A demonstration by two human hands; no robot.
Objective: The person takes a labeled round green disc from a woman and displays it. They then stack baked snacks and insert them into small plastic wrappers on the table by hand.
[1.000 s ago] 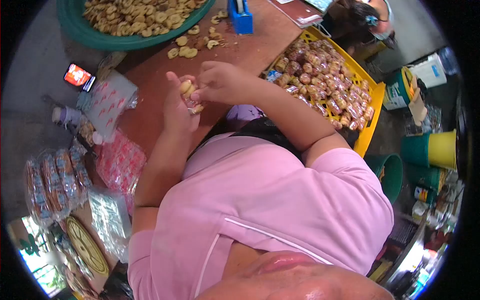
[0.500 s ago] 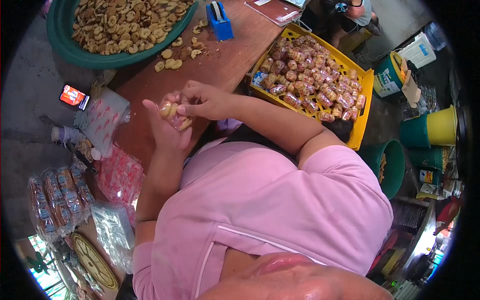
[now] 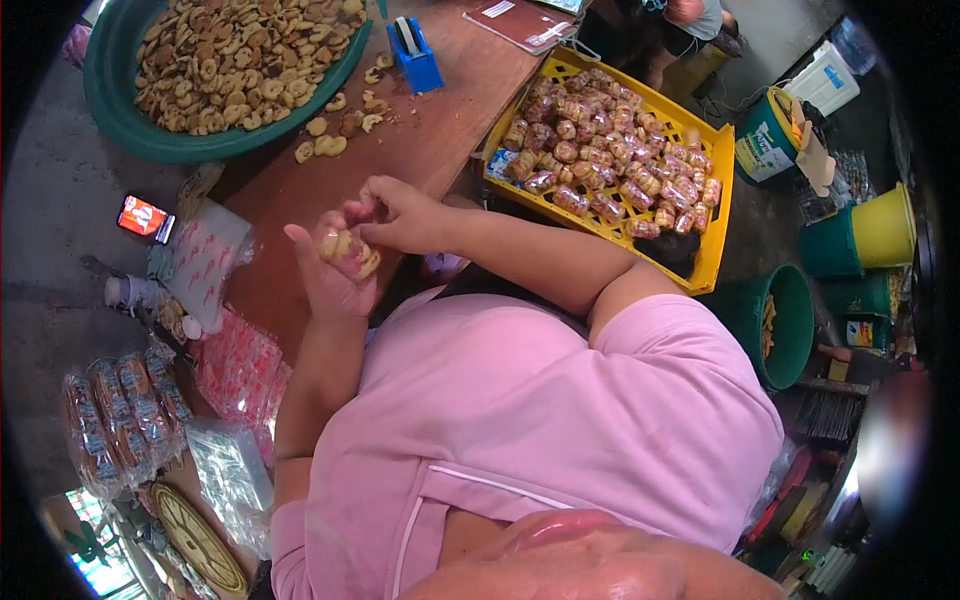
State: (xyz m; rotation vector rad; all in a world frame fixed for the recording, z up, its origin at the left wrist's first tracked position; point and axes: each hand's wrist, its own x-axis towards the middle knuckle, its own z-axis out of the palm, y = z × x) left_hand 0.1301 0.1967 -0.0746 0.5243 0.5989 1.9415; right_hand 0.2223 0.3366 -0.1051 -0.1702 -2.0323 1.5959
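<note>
My left hand (image 3: 335, 280) is palm up, its thumb stretched out to the left. In it lies a small clear plastic packet of cookies (image 3: 345, 252) with some red print. My right hand (image 3: 400, 217) is closed in a pinch at the packet's upper right end; what exactly its fingertips grip is hidden. Both hands are above the brown tabletop (image 3: 285, 190). Beyond them, several loose cookies (image 3: 327, 145) lie near a large green basin (image 3: 210, 150) heaped with cookies. A blue tape dispenser (image 3: 415, 65) stands beside the loose cookies.
On the right, a yellow crate (image 3: 715, 235) holds many wrapped cookie packets. Red-printed plastic bags (image 3: 240, 375), a lit phone (image 3: 145, 218) and packed bundles (image 3: 105, 425) are on the left. Green bins (image 3: 785, 325) stand behind the right arm. Part of another person (image 3: 690, 30) shows at the top.
My right hand has shifted from over the packet to its upper right end. The packet looks more rounded in my left hand. The whole view has shifted slightly.
</note>
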